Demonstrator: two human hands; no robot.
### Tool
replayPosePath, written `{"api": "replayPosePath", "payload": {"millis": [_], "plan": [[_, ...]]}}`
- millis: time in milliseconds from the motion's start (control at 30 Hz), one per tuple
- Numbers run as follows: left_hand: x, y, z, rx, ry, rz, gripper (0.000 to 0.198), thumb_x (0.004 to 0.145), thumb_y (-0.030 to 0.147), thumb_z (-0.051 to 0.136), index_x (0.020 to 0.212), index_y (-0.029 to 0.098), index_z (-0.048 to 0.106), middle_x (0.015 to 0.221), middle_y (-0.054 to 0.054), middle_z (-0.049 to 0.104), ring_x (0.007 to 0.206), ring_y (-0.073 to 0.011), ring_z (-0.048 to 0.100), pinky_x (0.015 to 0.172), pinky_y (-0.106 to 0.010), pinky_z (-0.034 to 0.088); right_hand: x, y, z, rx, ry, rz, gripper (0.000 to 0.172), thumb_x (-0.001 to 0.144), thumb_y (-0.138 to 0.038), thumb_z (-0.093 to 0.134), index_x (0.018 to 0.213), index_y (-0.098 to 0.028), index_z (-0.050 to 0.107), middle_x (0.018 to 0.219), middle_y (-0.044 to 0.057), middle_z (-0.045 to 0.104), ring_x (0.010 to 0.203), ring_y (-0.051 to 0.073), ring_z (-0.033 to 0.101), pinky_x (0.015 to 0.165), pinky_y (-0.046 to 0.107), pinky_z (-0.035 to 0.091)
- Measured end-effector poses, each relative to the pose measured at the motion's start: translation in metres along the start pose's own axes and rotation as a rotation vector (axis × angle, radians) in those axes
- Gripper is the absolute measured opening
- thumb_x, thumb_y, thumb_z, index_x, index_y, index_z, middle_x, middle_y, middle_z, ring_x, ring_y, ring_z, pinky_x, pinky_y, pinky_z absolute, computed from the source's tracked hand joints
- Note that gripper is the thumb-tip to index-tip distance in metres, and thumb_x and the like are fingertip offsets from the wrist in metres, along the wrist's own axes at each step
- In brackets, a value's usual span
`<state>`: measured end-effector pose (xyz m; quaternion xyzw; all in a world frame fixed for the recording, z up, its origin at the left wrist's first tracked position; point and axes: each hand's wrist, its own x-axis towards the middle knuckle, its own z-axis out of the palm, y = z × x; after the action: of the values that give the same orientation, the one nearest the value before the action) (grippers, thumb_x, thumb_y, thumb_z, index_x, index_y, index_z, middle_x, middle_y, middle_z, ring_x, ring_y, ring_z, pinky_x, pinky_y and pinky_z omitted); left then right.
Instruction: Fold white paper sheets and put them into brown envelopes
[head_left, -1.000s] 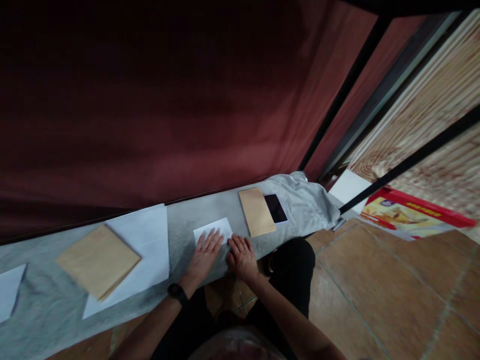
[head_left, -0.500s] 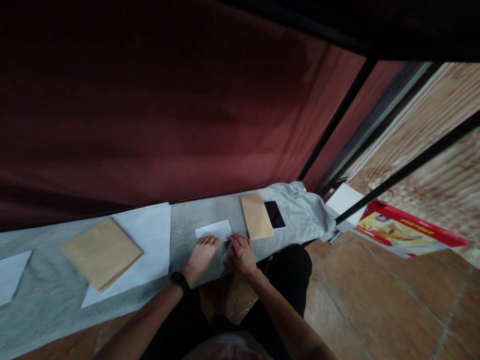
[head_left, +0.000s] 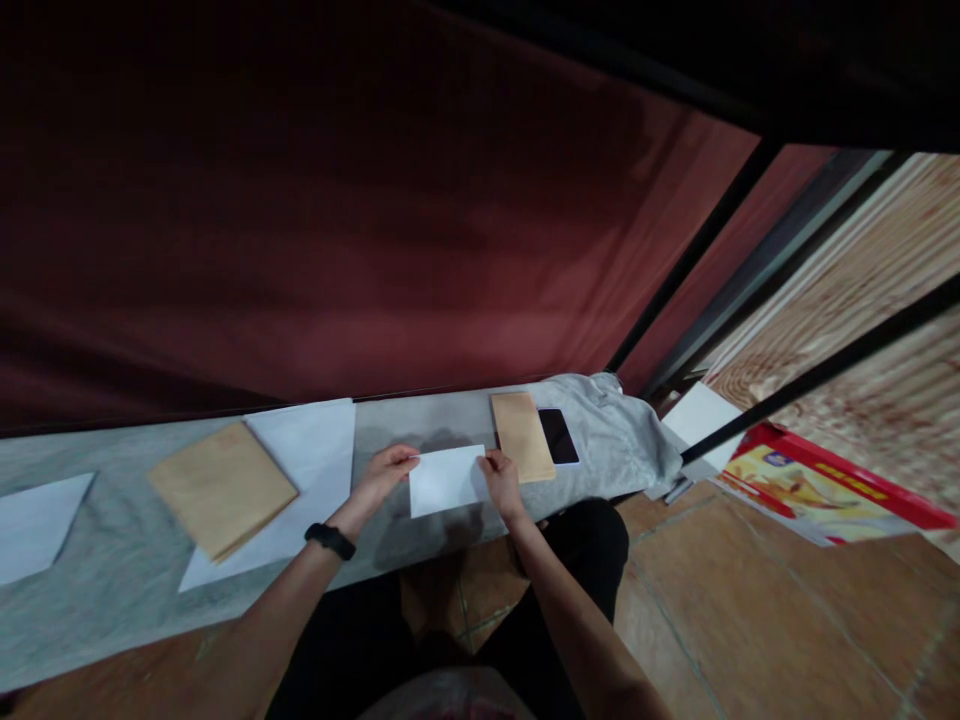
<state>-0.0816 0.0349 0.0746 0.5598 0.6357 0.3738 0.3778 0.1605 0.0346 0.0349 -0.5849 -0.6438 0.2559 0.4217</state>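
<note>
Between my hands a white sheet of paper [head_left: 448, 482] is held up a little above the grey cloth [head_left: 384, 428]. My left hand [head_left: 388, 470], with a black band on its wrist, pinches the paper's upper left corner. At the upper right corner, my right hand [head_left: 502, 480] pinches it too. Just right of that hand a brown envelope [head_left: 523, 432] lies on the cloth, beside a dark-screened phone [head_left: 559, 437].
Left of my hands, brown envelopes [head_left: 223, 485] rest on large white paper [head_left: 319, 450]. Another white sheet [head_left: 41, 525] lies at the far left. A red and yellow box [head_left: 829, 490] and a white panel [head_left: 705, 418] stand right, by a black bar [head_left: 840, 362].
The white paper has come up off the cloth and now shows a larger face. My hands have moved from its near edge to its two upper corners, farther apart.
</note>
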Motion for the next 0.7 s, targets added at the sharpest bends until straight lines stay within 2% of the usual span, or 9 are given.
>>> {"api": "replayPosePath", "payload": {"millis": [133, 233, 367, 467, 567, 633, 700], "plan": [[-0.011, -0.026, 0.016, 0.015, 0.082, -0.062, 0.023, 0.078, 0.032, 0.056, 0.088, 0.016, 0.071, 0.073, -0.002, 0.072, 0.068, -0.0172, 0.067, 0.061, -0.027, 0.053, -0.007, 0.012, 0.017, -0.110, 0.011, 0.025, 0.027, 0.098, -0.029, 0.047, 0.089, -0.019, 0.070, 0.077, 0.006, 0.073, 0.068, 0.018, 0.068, 0.063, 0.025, 0.050], [-0.006, -0.033, 0.026, 0.096, 0.143, -0.068, 0.018, 0.077, 0.021, 0.055, 0.086, 0.019, 0.071, 0.076, -0.002, 0.073, 0.072, -0.0169, 0.068, 0.068, -0.028, 0.054, -0.012, 0.017, 0.025, -0.198, 0.015, 0.020, 0.024, 0.099, -0.026, 0.047, 0.096, -0.021, 0.071, 0.081, 0.008, 0.073, 0.075, 0.022, 0.069, 0.070, 0.029, 0.051], [0.007, -0.036, 0.034, 0.214, 0.195, -0.049, 0.021, 0.078, 0.015, 0.055, 0.089, 0.022, 0.071, 0.083, -0.002, 0.075, 0.080, -0.0182, 0.070, 0.079, -0.031, 0.054, -0.014, 0.016, 0.027, -0.280, 0.030, -0.037, 0.035, 0.099, -0.022, 0.044, 0.126, -0.015, 0.063, 0.108, 0.016, 0.071, 0.103, 0.028, 0.066, 0.092, 0.039, 0.050], [0.009, -0.037, 0.037, 0.285, 0.210, -0.022, 0.025, 0.082, 0.015, 0.051, 0.094, 0.022, 0.072, 0.088, -0.004, 0.076, 0.083, -0.0199, 0.071, 0.083, -0.033, 0.055, -0.019, 0.013, 0.031, -0.423, -0.003, -0.154, 0.045, 0.099, -0.020, 0.041, 0.143, -0.012, 0.051, 0.128, 0.019, 0.063, 0.120, 0.030, 0.058, 0.104, 0.045, 0.044], [0.002, -0.036, 0.044, 0.334, 0.232, 0.017, 0.033, 0.086, 0.015, 0.046, 0.106, 0.020, 0.071, 0.107, -0.009, 0.074, 0.101, -0.0223, 0.069, 0.097, -0.037, 0.052, -0.030, 0.011, 0.039, -0.545, -0.129, -0.304, 0.048, 0.101, -0.025, 0.044, 0.148, -0.014, 0.048, 0.148, 0.016, 0.053, 0.138, 0.028, 0.046, 0.113, 0.045, 0.037], [-0.007, -0.036, 0.052, 0.410, 0.245, 0.086, 0.039, 0.090, 0.017, 0.042, 0.119, 0.017, 0.068, 0.127, -0.012, 0.069, 0.119, -0.0242, 0.063, 0.108, -0.040, 0.047, -0.038, 0.011, 0.046, -0.594, -0.183, -0.339, 0.050, 0.102, -0.030, 0.047, 0.149, -0.014, 0.047, 0.154, 0.015, 0.047, 0.145, 0.028, 0.040, 0.117, 0.045, 0.031], [-0.019, -0.036, 0.064, 0.543, 0.207, 0.204, 0.044, 0.094, 0.022, 0.039, 0.132, 0.014, 0.062, 0.143, -0.015, 0.059, 0.135, -0.0261, 0.053, 0.115, -0.043, 0.040, -0.044, 0.011, 0.052, -0.632, -0.198, -0.334, 0.052, 0.102, -0.031, 0.046, 0.151, -0.012, 0.045, 0.157, 0.016, 0.043, 0.147, 0.028, 0.036, 0.119, 0.047, 0.027]]}}
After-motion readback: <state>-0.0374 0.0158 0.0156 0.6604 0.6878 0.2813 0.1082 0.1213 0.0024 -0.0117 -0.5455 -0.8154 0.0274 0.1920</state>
